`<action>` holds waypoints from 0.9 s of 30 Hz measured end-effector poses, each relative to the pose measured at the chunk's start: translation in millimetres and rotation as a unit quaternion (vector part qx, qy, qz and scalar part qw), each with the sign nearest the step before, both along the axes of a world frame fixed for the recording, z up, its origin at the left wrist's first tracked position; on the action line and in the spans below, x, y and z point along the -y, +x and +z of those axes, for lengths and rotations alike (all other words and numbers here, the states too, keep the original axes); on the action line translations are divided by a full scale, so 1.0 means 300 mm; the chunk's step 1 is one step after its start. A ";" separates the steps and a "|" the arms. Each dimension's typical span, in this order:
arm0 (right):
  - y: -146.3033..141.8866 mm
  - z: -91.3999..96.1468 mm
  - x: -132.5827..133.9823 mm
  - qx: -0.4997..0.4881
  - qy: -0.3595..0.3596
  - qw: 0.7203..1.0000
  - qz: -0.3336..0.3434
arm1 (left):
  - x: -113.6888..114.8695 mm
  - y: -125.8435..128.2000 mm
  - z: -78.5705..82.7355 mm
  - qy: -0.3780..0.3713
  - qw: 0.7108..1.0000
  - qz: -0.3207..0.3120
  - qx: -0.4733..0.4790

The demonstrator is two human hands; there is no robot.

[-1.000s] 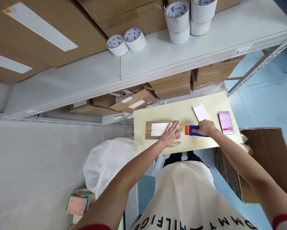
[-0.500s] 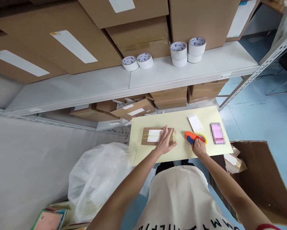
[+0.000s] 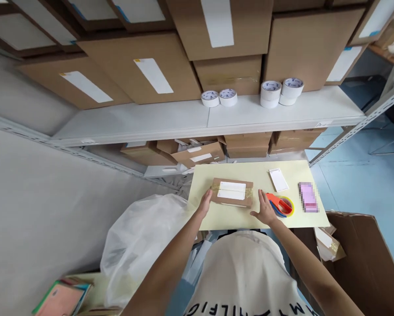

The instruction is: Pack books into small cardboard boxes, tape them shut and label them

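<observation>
A small taped cardboard box [image 3: 233, 201] with a white label lies on the pale yellow tabletop [image 3: 206, 219]. My left hand [image 3: 205, 202] grips the box at its left end, with the fingers along that edge. To the right of the box, my right hand [image 3: 264, 210] is open, thumb and fingers spread, apart from the box and holding nothing. An orange and blue tape dispenser [image 3: 279, 204] with a yellow-edged roll lies just right of that hand. Behind the dispenser is a white pad of paper [image 3: 278, 180], and farther right a blurred-out pink item [image 3: 309, 197].
A grey shelf [image 3: 170, 120] with large cartons [image 3: 147, 66] and white tape rolls [image 3: 228, 97] spans the back. An open carton [image 3: 361, 254] holding small parcels stands at right. A translucent plastic bag [image 3: 141, 241] bulges at left.
My right hand has let go of the tape dispenser and moved left toward the box. My left hand has gone from the box's top to its left end. The view has shifted.
</observation>
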State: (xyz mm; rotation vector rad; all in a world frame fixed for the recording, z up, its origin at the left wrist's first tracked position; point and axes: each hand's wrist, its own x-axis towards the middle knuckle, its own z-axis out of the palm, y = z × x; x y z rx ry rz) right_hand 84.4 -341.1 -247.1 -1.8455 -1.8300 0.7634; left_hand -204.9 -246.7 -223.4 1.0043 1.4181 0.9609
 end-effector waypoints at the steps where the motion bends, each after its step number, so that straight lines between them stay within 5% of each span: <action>1: -0.034 -0.013 -0.015 -0.036 -0.007 0.999 0.003 | 0.001 0.011 -0.010 -0.006 0.999 -0.005 0.035; 5: -0.107 -0.035 -0.051 -0.168 0.013 0.985 -0.033 | 0.005 0.020 -0.026 0.007 0.997 -0.026 0.071; 8: -0.109 0.003 -0.072 -0.226 -0.017 0.972 -0.062 | 0.001 -0.033 -0.021 0.013 0.997 -0.042 0.064; 13: -0.140 0.064 -0.121 -0.228 -0.112 0.957 -0.139 | -0.004 -0.148 -0.028 0.003 0.997 -0.068 -0.025; 19: -0.235 0.014 -0.175 -0.239 -0.130 0.943 -0.194 | -0.006 -0.182 -0.072 -0.048 0.994 -0.090 -0.036; 27: -0.284 -0.033 -0.045 -0.309 -0.096 0.924 -0.206 | 0.021 -0.211 -0.161 -0.030 0.994 -0.061 -0.080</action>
